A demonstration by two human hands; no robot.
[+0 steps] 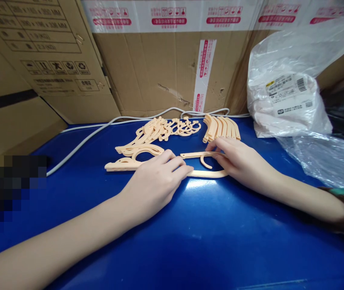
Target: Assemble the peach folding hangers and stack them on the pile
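My left hand is closed, its thumb and fingers pinching the left end of a cream plastic hanger arm. The right end of that arm lies under my right hand, whose fingers are bent round the hanger parts. From those fingers a straight slotted arm points left, with a curved hook hanging below it. Just beyond my left hand lie folded hangers, partly hidden by it. My right fingertips are close to a stack of curved hanger arms.
Behind my hands lie a heap of hanger pieces and several loose hooks on the blue tabletop. A white cable runs along the back. Cardboard boxes stand behind; a white plastic bag sits at right.
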